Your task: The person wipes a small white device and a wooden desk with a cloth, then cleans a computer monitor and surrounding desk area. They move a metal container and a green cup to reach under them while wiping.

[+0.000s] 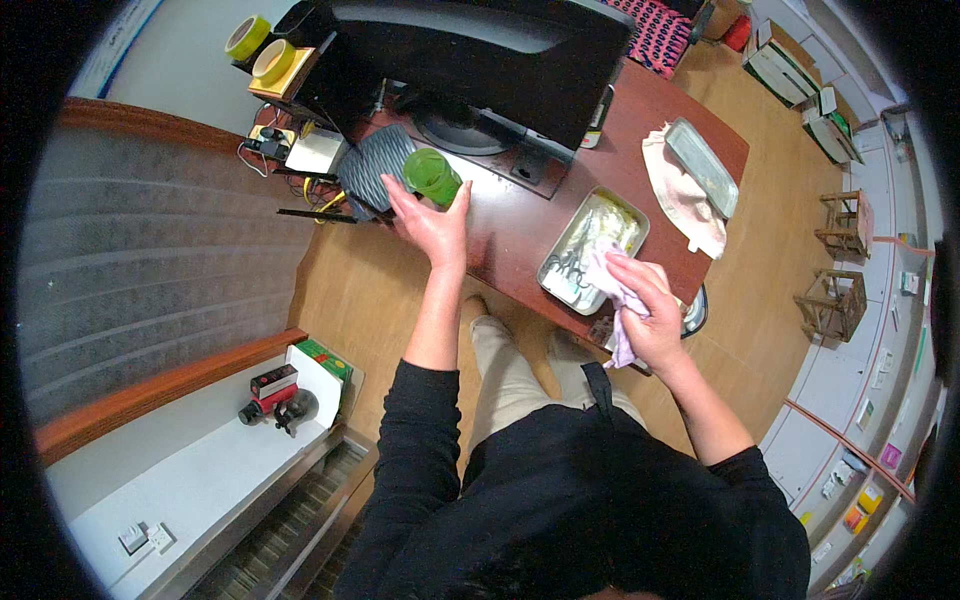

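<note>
My left hand [435,229] is spread at the table's near edge, thumb and fingers to either side of a green, cup-like container [431,176]. A small gap shows between palm and container; whether a fingertip touches it is hard to see. My right hand [654,319] grips a crumpled pale lilac cloth [624,300]. Part of the cloth hangs over the near rim of a rectangular metal tray [551,238]. In the tray lie scissor-like metal tools [566,266] and whitish, wet-looking material [604,219]. The cloth hides part of these contents.
A monitor [480,67] stands at the back of the reddish-brown table [517,259]. Right of the tray, a metal lid [701,166] lies on a cream cloth [667,180]. A grey textured item [379,161], cables and yellow tape rolls [274,61] are at left. Wooden stools [836,304] stand right.
</note>
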Tool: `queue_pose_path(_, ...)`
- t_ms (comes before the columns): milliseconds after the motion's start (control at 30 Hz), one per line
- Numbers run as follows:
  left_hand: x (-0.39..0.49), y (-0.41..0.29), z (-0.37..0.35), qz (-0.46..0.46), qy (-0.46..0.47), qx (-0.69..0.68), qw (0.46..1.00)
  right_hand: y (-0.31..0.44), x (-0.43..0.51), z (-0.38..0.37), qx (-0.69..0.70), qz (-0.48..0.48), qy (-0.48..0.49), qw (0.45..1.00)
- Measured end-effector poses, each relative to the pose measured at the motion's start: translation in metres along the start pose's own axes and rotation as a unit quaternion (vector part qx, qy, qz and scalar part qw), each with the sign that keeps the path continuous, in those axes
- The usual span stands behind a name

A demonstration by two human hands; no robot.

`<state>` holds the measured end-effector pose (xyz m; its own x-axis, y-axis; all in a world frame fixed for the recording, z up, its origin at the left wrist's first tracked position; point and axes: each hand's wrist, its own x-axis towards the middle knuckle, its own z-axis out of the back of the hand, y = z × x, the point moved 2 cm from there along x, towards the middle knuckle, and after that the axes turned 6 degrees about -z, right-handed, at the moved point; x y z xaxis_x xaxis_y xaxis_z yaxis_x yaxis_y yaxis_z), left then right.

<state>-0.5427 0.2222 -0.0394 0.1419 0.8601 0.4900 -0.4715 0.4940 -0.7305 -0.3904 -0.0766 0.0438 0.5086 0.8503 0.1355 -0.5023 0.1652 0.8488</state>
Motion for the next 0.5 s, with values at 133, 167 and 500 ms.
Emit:
queue_pose_path(133,0.007,0.034,-0.021,0.119,0.051,-0.048,0.99,0.021,0.031,-0.046,0.083,-0.036,0.043,0.995)
queue_pose_path(167,0.008,0.038,-0.027,0.137,0.064,-0.114,0.982,0.022,0.042,-0.058,0.091,-0.044,0.047,0.994)
queue_pose_path(500,-0.013,0.045,0.065,0.025,0.225,-0.176,0.958,-0.018,0.209,-0.192,-0.2,0.141,-0.029,0.969)
